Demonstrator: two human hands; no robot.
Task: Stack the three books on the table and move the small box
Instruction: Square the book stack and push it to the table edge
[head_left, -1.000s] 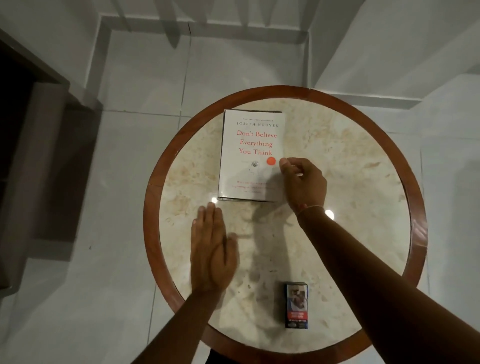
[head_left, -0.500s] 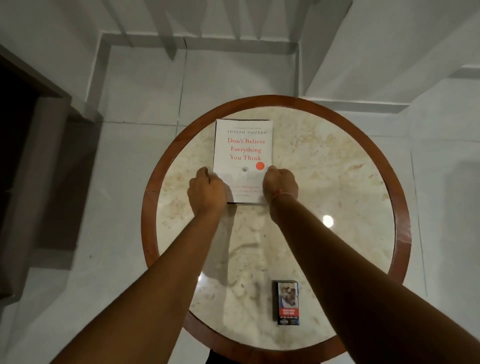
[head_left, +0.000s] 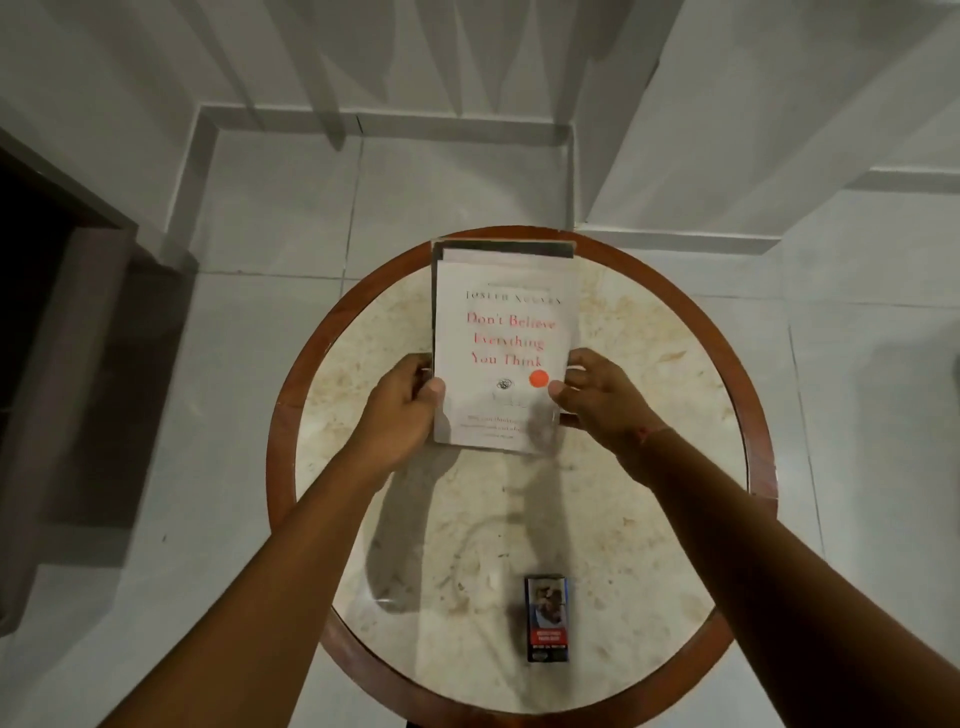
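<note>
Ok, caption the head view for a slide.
Both hands, left and right, grip a white paperback stack above the round marble table; small box waits.

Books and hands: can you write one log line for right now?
left hand: grips book stack | right hand: grips stack | small box: untouched, near edge

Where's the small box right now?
In the head view the small box lies flat on the round table, near its close edge and right of centre, between the forearms and well apart from the book stack.

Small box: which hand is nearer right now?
Right, narrowly. The right hand and left hand both grip the book stack, far beyond the small box, which sits right of centre.
</note>
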